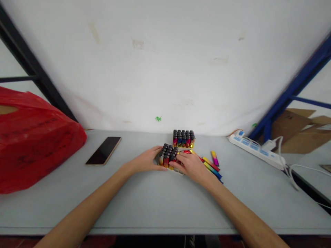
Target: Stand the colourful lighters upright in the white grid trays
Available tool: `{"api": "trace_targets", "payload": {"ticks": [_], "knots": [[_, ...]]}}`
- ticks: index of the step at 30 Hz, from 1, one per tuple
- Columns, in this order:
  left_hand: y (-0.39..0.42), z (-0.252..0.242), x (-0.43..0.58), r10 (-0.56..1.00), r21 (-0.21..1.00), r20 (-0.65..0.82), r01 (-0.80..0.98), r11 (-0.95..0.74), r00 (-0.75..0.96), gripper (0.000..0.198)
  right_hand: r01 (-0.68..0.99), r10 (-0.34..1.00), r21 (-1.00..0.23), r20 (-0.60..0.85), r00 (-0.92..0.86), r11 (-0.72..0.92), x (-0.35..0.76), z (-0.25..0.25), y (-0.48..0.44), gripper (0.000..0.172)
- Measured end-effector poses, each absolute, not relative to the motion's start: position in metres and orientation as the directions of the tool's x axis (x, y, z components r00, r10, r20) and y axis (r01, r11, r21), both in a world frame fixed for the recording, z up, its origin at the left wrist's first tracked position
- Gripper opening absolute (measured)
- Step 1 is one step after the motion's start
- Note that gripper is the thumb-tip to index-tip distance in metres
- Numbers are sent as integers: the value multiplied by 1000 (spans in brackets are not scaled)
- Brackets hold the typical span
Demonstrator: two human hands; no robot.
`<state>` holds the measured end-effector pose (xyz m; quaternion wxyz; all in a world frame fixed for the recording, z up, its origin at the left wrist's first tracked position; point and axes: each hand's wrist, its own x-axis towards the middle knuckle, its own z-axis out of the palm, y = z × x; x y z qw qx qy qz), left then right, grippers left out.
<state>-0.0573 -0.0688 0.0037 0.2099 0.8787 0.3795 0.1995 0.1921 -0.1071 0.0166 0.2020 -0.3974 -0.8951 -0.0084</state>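
Observation:
Several colourful lighters with black tops stand upright in a tight block (167, 155) near the middle of the table. My left hand (147, 159) is curved around the block's left side, fingers apart and touching it. My right hand (190, 165) is at the block's right side, its fingers closed on a lighter, partly hidden. A second block of upright lighters (183, 138) stands behind, near the wall. Several loose lighters (212, 168) lie right of my right hand, partly covered by it, and one yellow and purple lighter (214, 158) lies farther right.
A phone (103, 151) lies on the grey table (144, 206) at the left, beside a red plastic bag (38, 137). At the right are a white power strip (256, 150) with cables and a cardboard box (297, 132) beyond the blue frame (292, 86).

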Motion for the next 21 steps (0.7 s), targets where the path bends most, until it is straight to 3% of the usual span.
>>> {"api": "trace_targets", "payload": {"ticks": [5, 12, 21], "knots": [[-69, 5, -58, 734, 539, 203, 552, -636, 648, 83, 747, 777, -244, 329, -537, 619, 202, 24, -103, 52], [-66, 1, -60, 755, 528, 177, 586, -615, 632, 92, 871, 884, -317, 404, -234, 376, 252, 31, -74, 56], [-69, 7, -57, 763, 518, 144, 608, -601, 631, 95, 869, 885, -347, 425, -189, 352, 270, 29, -63, 58]]}}
